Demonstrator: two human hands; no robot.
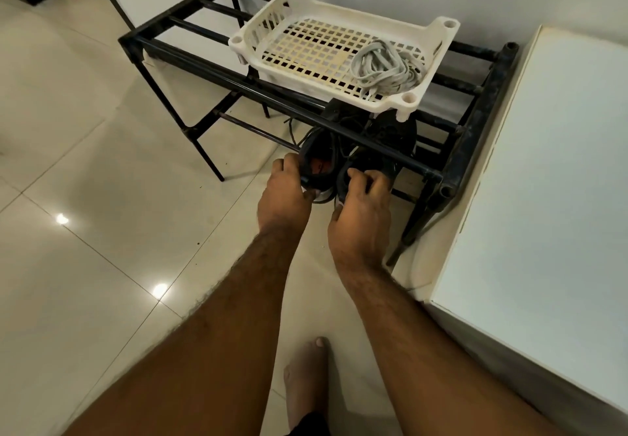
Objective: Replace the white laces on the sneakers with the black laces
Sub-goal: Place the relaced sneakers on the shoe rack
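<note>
The black metal shoe rack (339, 123) stands against the wall at 12 o'clock, and its front top rail runs just above the two dark sneakers, so the likeliest trouble is a heel or collar catching on that rail if a shoe is lifted steeply; a jolt to the rail could also shake the white slatted plastic basket (258, 51), whose near corner hangs over the front bar. A white cabinet (560, 177) sits close at 3 o'clock, leaving the right arm little room on that side. Dark laces trail loose behind the shoes toward 11 o'clock and could, I judge, snag on the lower bars.

The left sneaker (319, 160) and the right sneaker (373, 160) sit side by side on the lower tier, touching or nearly so. The left hand (283, 201) has its fingers curled over the collar of the left sneaker, gripping it; the right hand (360, 211) is curled round the heel of the right one, thumb below. Each hold is on a heel edge only, so a shoe might tip or slip out.

The bundle of white laces (387, 65) lies in the basket at its 3 o'clock end, well apart from the shoes; it looks as if they are already off.

Count: one rack, one cabinet, one basket, two sneakers, two hands, one tangle of white laces whose number I cannot tell, one bare foot (306, 381) at 6 o'clock
</note>
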